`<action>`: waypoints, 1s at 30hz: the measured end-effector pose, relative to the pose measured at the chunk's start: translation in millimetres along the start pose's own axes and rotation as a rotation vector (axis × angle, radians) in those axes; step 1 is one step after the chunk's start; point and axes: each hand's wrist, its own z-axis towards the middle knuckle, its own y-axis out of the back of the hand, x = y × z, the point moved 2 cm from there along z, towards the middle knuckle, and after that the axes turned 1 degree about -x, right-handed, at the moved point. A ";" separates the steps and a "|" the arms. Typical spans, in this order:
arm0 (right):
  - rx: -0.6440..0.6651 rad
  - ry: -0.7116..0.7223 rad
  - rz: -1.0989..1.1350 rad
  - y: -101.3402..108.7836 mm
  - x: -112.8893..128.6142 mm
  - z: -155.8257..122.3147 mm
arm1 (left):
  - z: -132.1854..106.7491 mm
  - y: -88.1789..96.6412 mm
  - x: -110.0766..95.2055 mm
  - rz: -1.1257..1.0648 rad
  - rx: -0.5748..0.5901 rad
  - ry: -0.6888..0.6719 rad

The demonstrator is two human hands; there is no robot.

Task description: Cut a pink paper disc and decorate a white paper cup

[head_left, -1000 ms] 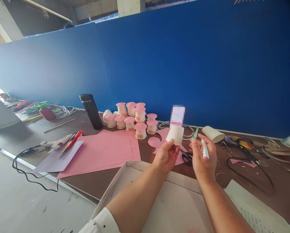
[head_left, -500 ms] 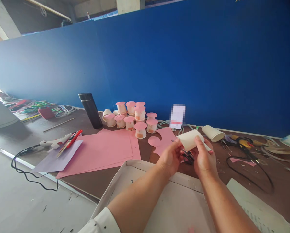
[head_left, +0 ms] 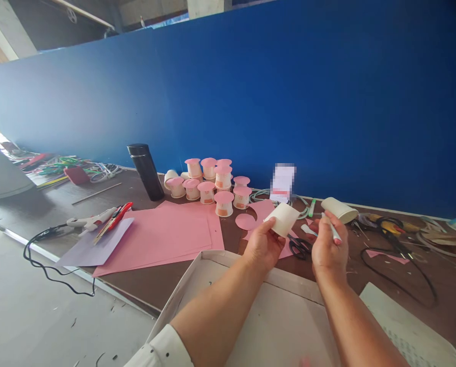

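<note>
A plain white paper cup (head_left: 284,219) is tilted on its side in my left hand (head_left: 265,248), fingers and thumb wrapped about its end. My right hand (head_left: 329,255), apart from the cup, grips a white marker pen (head_left: 334,232) with a reddish end. Below and between the hands lie black-handled scissors (head_left: 299,247) on pink paper scraps. Just behind my right hand another white paper cup (head_left: 341,210) lies on its side. A cut pink paper circle (head_left: 245,221) rests left of the held cup.
Several small cup houses with pink round roofs (head_left: 224,198) are grouped at the back. Pink sheets (head_left: 166,234), a purple sheet (head_left: 94,247), a glue gun (head_left: 92,222) and a red cutter (head_left: 115,220) lie left. A black bottle (head_left: 146,173), phone (head_left: 283,182), cables and a shallow white box (head_left: 285,316) surround the hands.
My hands have moved apart. The right hand with the marker pen has shifted off the cup to the right, and the cup has tilted in my left hand, uncovering the scissors.
</note>
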 end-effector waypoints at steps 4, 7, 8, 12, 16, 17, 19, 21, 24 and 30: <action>-0.035 0.126 -0.085 3.5 17.6 -3.8 | 2.8 2.6 0.9 0.026 -0.055 -0.071; 0.078 0.268 -0.124 -0.6 24.3 -12.7 | 2.5 3.6 2.2 0.051 -0.071 -0.097; 0.111 0.312 -0.148 -2.1 24.8 -15.5 | 2.5 4.0 2.8 0.061 -0.075 -0.099; 0.132 0.430 -0.253 -4.0 24.5 -21.2 | 3.2 4.5 6.3 0.117 -0.050 -0.084; 0.092 0.528 -0.294 -2.4 28.0 -21.5 | 2.2 2.5 10.3 0.203 0.014 -0.116; 0.093 0.549 -0.295 -2.2 28.8 -21.5 | 1.5 1.6 11.2 0.225 0.039 -0.127; 0.099 0.574 -0.291 -2.2 29.5 -21.5 | 0.5 0.7 12.4 0.261 0.077 -0.146; 0.104 0.577 -0.282 -2.4 28.7 -21.3 | 0.3 1.2 13.0 0.280 0.082 -0.160; 0.102 0.580 -0.269 -2.4 26.9 -20.4 | 1.5 3.1 13.0 0.292 0.094 -0.179; 0.100 0.601 -0.290 -2.5 26.2 -19.3 | 3.2 3.7 13.4 0.309 0.138 -0.192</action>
